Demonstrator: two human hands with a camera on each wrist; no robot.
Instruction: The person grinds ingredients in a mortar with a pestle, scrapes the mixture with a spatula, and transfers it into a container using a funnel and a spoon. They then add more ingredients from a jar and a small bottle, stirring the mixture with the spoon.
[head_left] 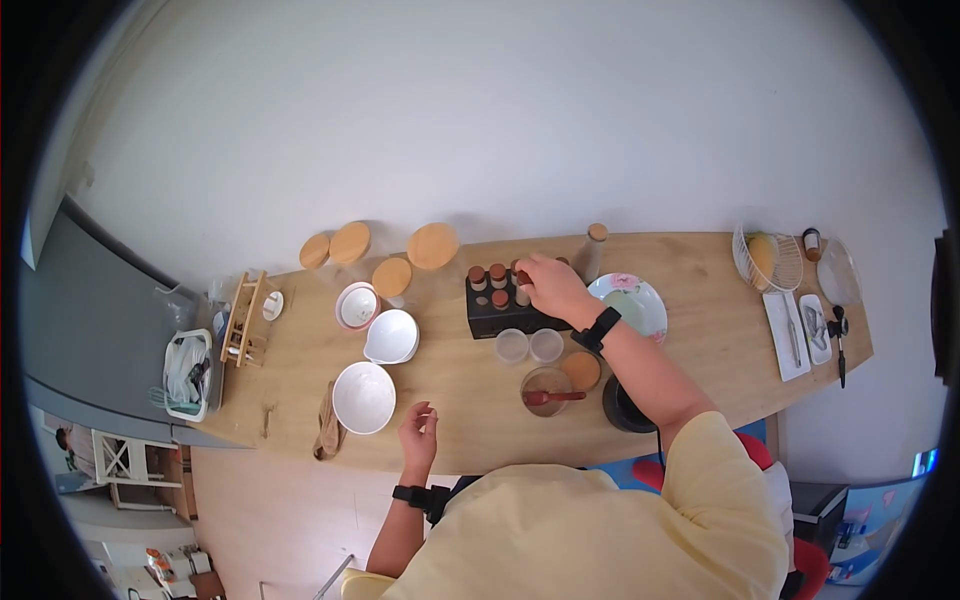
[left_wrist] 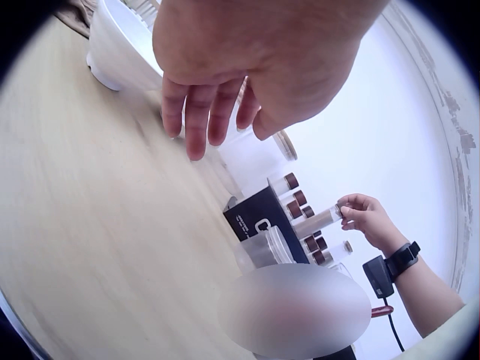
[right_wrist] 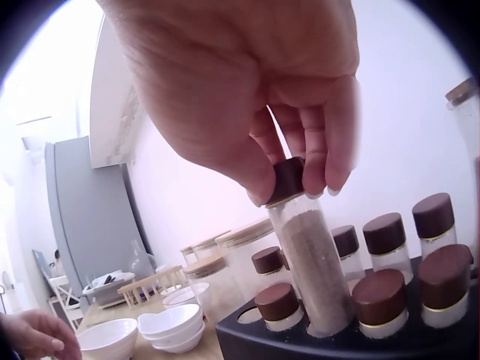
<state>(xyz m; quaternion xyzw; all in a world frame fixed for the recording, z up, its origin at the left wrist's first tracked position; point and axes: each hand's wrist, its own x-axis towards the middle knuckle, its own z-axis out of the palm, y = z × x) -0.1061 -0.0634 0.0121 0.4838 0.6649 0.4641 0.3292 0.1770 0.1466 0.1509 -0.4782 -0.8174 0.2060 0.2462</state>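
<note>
Because my right hand (head_left: 553, 287) pinches only the dark cap (right_wrist: 289, 178) of the powder jar (right_wrist: 311, 262), a loose cap could let the glass drop and spill; as it leans, careless tilting might also knock its neighbours. The jar sits raised and slanted at the black rack (head_left: 485, 320), far middle of the table (head_left: 470, 400). My left hand (head_left: 417, 442), by the near edge, holds nothing, fingers loosely bent and slightly apart. I count at least seven other capped jars (right_wrist: 379, 298), four wooden-lidded containers (head_left: 433, 246) far left, two clear cups (head_left: 512, 346) just nearer than the rack, and at least three bowls (head_left: 364, 398) leftward.
</note>
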